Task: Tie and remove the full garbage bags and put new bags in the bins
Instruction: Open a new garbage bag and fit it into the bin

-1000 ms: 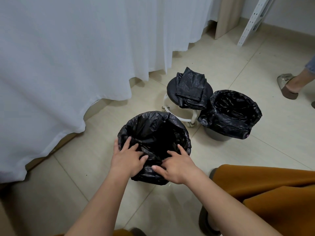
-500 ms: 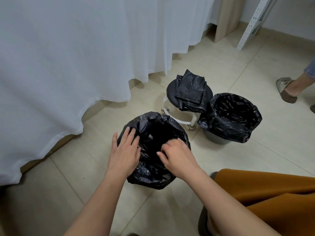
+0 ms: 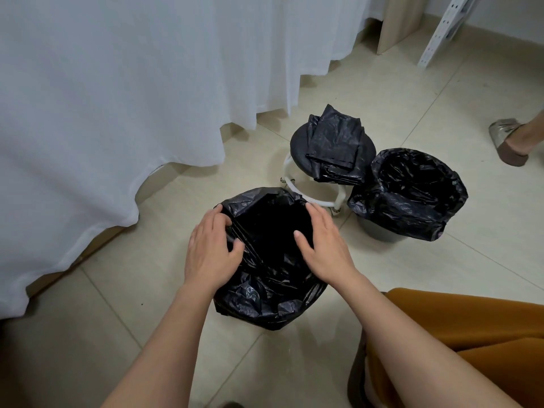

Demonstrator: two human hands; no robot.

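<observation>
Shadowing black bag interior, contents unseen

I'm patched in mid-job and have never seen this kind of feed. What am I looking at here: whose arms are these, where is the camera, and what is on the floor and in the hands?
There is no machine here. The two bare arms belong to a person, and the single camera sits on that person's head, looking forward and down.

On the tiled floor, closest to you, is the near bin, lined with a black bag. The left hand grips the bag's edge on its side, fingers curled into the plastic. The right hand lies flat with straight fingers on the opposite edge.

Behind stands a small round stool carrying a pile of folded black bags. Beside it is a second bin, also lined with a black bag. A white curtain hangs to the left, and another person's foot shows at the far right.
</observation>
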